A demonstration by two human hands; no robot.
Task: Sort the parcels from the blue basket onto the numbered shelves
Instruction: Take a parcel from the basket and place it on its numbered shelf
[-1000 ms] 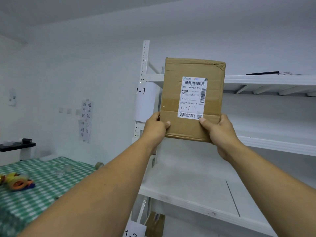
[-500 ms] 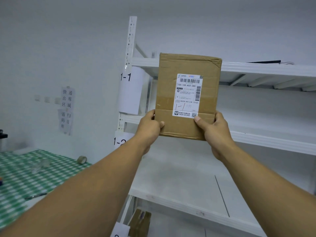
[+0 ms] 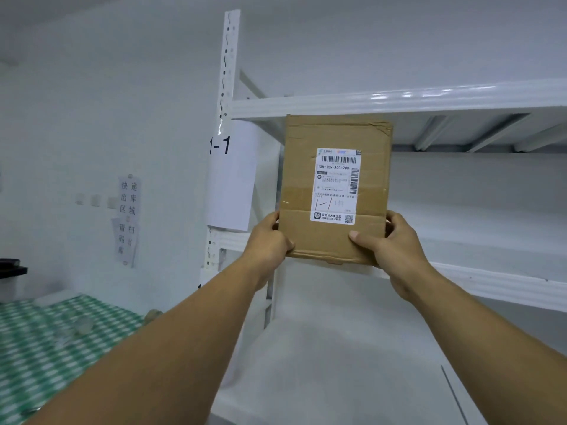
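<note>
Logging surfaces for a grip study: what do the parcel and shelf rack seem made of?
Parcel: brown cardboard, matte, judging by creased flaps and a crumpled corner; white paper label. Shelf rack: probably white-painted metal, semi-gloss; its beam glints and its upright has punched slots.

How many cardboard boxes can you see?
1. The cardboard box is held upright in front of the white shelves, right of the 1-1 sign, with the left hand and right hand gripping its bottom corners. More may sit out of view.
</note>
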